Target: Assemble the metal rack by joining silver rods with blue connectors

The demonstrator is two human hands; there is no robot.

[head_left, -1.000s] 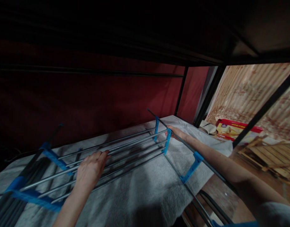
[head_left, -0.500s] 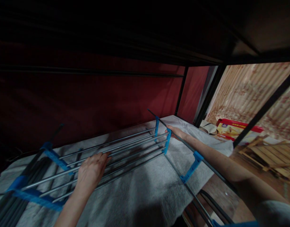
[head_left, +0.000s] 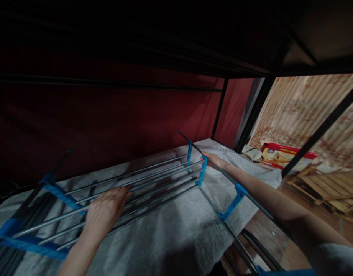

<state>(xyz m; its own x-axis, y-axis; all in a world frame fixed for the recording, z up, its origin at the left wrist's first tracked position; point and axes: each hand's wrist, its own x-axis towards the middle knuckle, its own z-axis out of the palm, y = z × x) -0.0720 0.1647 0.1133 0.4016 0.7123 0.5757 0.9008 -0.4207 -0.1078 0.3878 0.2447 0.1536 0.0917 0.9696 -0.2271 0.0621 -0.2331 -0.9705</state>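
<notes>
A rack of thin grey metal tubes (head_left: 156, 195) joined by blue plastic brackets lies across the grey cloth (head_left: 176, 234). My left hand (head_left: 105, 209) reaches over the tubes near their left part, its fingers bent around them. At the rack's far right corner, my right hand (head_left: 211, 159) is closed around a blue bracket (head_left: 204, 170) and the dark pole through it; its fingertips are partly hidden. That pole runs back along my right forearm to another blue bracket (head_left: 233, 202).
Loose dark tubes (head_left: 18, 234) lie under the rack's left end. A black metal frame (head_left: 253, 115) stands around and above me, with a dark red sheet (head_left: 121, 126) behind. On the floor at right are a red and yellow box (head_left: 288, 155) and a slatted wooden piece (head_left: 328, 188).
My left hand and the rack's left end have shifted slightly left and down in the view. My right hand keeps its hold on the corner bracket.
</notes>
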